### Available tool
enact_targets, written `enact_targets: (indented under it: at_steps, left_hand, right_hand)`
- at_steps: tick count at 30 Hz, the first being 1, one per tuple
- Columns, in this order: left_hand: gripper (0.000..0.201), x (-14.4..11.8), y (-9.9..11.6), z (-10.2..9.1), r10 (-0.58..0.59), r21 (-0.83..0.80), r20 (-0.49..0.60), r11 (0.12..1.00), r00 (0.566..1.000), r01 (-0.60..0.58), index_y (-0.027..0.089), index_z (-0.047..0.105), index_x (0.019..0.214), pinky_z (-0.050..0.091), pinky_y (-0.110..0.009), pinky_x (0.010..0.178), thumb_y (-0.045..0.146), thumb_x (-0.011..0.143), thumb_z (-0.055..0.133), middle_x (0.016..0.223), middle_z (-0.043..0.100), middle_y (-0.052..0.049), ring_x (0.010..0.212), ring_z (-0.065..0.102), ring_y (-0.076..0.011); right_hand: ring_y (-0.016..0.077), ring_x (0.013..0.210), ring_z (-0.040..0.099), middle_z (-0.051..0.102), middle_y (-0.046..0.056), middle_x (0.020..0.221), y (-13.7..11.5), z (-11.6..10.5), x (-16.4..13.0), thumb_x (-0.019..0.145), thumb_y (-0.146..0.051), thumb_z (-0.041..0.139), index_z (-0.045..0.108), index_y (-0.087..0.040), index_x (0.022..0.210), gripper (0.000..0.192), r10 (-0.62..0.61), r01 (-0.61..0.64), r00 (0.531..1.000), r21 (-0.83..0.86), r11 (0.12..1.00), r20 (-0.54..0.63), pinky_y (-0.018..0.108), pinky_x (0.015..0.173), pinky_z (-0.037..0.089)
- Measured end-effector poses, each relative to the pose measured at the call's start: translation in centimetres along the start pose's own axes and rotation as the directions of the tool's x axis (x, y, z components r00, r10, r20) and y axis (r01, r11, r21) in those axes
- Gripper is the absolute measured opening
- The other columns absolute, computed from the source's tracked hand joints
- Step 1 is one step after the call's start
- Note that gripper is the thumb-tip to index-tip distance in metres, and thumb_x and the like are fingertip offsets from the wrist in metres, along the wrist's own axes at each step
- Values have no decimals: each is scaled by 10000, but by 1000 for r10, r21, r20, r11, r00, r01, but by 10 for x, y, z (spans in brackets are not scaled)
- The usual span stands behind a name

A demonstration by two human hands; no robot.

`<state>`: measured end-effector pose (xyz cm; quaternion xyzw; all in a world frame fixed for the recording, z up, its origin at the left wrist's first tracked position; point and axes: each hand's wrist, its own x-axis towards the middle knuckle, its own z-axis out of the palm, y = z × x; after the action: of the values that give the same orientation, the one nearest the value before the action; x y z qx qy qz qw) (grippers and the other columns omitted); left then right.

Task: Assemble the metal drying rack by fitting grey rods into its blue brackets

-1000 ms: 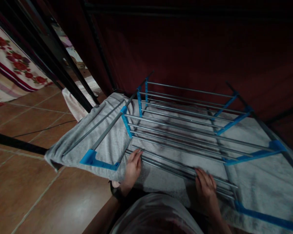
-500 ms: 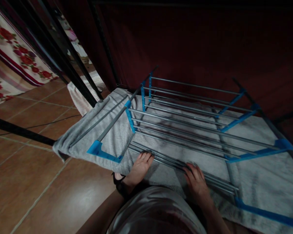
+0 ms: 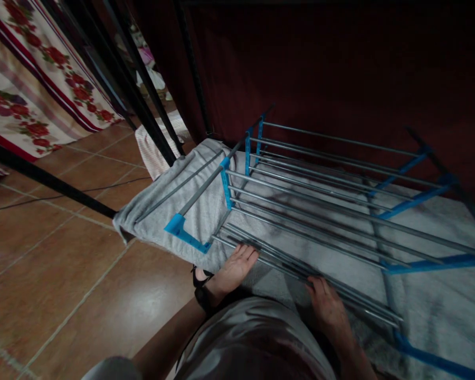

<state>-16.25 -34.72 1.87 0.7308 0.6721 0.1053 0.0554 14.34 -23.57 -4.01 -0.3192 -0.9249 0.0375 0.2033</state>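
A rack with grey metal bars and blue plastic brackets stands on a grey blanket. Along its near side lie several loose thin metal rods, close together and roughly parallel. My left hand has its fingers bent over the front rod near the left end, the thumb out of sight. Farther right, my right hand curls its fingers around the same front rod, its palm hidden from above. This rod sits slightly apart from the others at its left end. A dark band circles my left wrist.
The grey blanket covers a raised surface ending at the left above a tiled floor. Black metal poles cross at the left. A dark red panel rises behind the rack. Flowered cloth hangs at the upper left.
The view has swung left, so the rack appears farther right. The front rod's left end has come slightly apart from the bunch, towards me. Both hands stay at the rods.
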Motion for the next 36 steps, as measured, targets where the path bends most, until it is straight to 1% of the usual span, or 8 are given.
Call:
enact_targets:
  at_steps: [5, 8, 12, 17, 21, 25, 30, 36]
  left_hand:
    - [336, -9, 6, -12, 10, -8, -37, 1000, 999, -11, 201, 559, 1248, 403, -395, 1074, 90, 962, 420, 1174, 627, -80, 1117, 575, -215]
    - [349, -21, 7, -11, 35, 8, -49, 999, 998, -35, 205, 573, 1256, 429, -388, 1034, 87, 964, 422, 1152, 632, -82, 1095, 581, -220]
    - [392, -29, 9, -6, 38, 12, -60, 999, 997, -37, 194, 560, 1306, 419, -392, 1056, 73, 957, 429, 1189, 633, -89, 1118, 578, -223]
    - [395, -15, 9, -7, 45, -19, -15, 999, 999, -45, 188, 560, 1312, 421, -374, 1058, 76, 957, 427, 1181, 648, -85, 1133, 586, -208]
    - [421, -1, 9, -15, 31, -32, -41, 999, 999, -32, 205, 536, 1351, 404, -382, 1075, 90, 966, 410, 1243, 633, -81, 1172, 572, -213]
    - [424, -6, 17, -18, 63, -55, -46, 996, 997, -65, 199, 533, 1360, 410, -376, 1067, 97, 962, 429, 1209, 648, -81, 1147, 581, -205]
    - [421, -27, 24, -11, 78, -43, -30, 996, 996, -80, 194, 550, 1350, 405, -383, 1078, 97, 952, 452, 1256, 644, -91, 1176, 570, -207]
    - [451, -37, 12, -1, 57, -13, -62, 998, 996, -58, 192, 536, 1373, 388, -387, 1098, 77, 946, 444, 1254, 647, -90, 1183, 567, -210]
  right_hand:
    - [206, 860, 677, 697, 76, 1023, -9, -23, 4, 1026, -379, 432, 644, -232, 1175, 298, -77, 77, 997, -14, 997, 18, 331, 747, 549]
    - [194, 879, 685, 707, 67, 1044, -18, -35, 4, 1038, -351, 408, 648, -246, 1207, 312, -140, 140, 989, 0, 990, 40, 313, 743, 555]
    - [194, 909, 682, 705, 73, 1052, -22, -40, 3, 1039, -362, 408, 653, -241, 1224, 331, -148, 147, 987, 29, 989, 55, 312, 773, 551]
    - [201, 846, 669, 692, 73, 1031, -14, -52, 19, 1029, -334, 413, 667, -257, 1223, 328, -135, 141, 986, -58, 988, 95, 329, 748, 520]
    - [208, 833, 656, 687, 80, 1046, -11, -80, 35, 1028, -357, 415, 661, -255, 1243, 342, -141, 154, 984, -117, 981, 109, 345, 760, 499]
    - [193, 811, 648, 683, 78, 1017, -16, -102, 31, 1038, -368, 374, 657, -263, 1241, 364, -158, 170, 982, -134, 976, 99, 332, 735, 494]
    - [173, 783, 634, 668, 68, 963, -30, -106, 20, 1059, -345, 304, 650, -226, 1220, 400, -180, 192, 979, -141, 971, 96, 321, 718, 473]
    - [171, 776, 635, 663, 56, 981, -41, -99, 22, 1055, -345, 348, 640, -231, 1217, 352, -167, 182, 977, -114, 977, 132, 319, 723, 455]
